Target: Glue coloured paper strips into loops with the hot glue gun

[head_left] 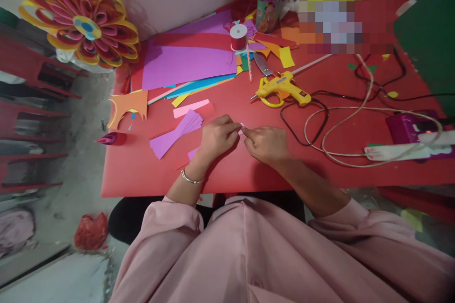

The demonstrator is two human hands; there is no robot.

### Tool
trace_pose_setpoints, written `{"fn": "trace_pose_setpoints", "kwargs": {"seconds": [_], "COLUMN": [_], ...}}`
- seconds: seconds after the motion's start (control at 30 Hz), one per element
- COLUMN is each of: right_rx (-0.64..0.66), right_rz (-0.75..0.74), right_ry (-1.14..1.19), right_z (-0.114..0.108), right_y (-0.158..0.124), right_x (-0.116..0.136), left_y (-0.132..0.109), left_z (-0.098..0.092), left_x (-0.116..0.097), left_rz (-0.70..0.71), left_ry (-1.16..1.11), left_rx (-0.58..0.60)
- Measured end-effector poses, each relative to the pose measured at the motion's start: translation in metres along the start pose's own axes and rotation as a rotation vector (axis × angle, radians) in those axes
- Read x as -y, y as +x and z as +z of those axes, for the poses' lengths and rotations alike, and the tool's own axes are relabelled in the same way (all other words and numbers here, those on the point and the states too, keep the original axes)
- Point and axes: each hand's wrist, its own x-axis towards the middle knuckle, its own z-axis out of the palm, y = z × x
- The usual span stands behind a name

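Observation:
Close together over the red table (142, 175), my left hand (220, 137) and my right hand (266, 144) meet fingertip to fingertip. Between them shows a bit of a small purple paper piece (241, 128), pinched by both hands; most of it is hidden by the fingers. Left of my left hand lies a fanned stack of purple paper strips (176, 136), with a pink paper strip (192, 108) just behind it. Another purple strip (192, 153) is partly covered by my left wrist. Beyond my right hand rests a yellow glue gun (284, 89) with its nozzle pointing left.
Scissors (263, 64) lie behind the glue gun, near a ribbon spool (238, 38) and paper scraps. Cords (323, 128) loop on the right towards a purple power box (405, 125). A purple sheet (188, 61), an orange cut-out (128, 104) and a rolled paper cone (112, 138) are left.

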Motion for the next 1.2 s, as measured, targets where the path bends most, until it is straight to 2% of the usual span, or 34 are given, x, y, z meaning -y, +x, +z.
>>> {"fn": "trace_pose_setpoints", "kwargs": {"seconds": [0.13,0.3,0.5,0.67,1.0,1.2], "right_rx": [-0.012,-0.029,-0.008,0.011,-0.042,-0.084], "right_rz": [0.005,0.005,0.012,0.021,0.009,-0.002], "right_ry": [0.017,0.030,0.030,0.024,0.036,0.049], "right_z": [0.0025,0.0051,0.0033,0.0014,0.0045,0.0056], "right_y": [0.0008,0.0008,0.0006,0.0010,0.0006,0.0003], "right_x": [-0.0007,-0.0018,-0.0011,-0.0003,-0.0012,-0.0016], "left_y": [0.0004,-0.0006,-0.0026,-0.0023,0.0028,0.0034], "left_z": [-0.0004,0.0039,0.0053,0.0032,-0.0038,-0.0028], "left_x": [-0.0002,0.0008,0.0029,0.0044,0.0019,0.0012], "left_rz": [0.016,0.082,0.072,0.150,0.139,0.106], "left_ry": [0.014,0.022,0.070,0.122,0.172,0.152], "left_rx": [0.001,-0.067,-0.051,-0.090,0.031,0.059]}}
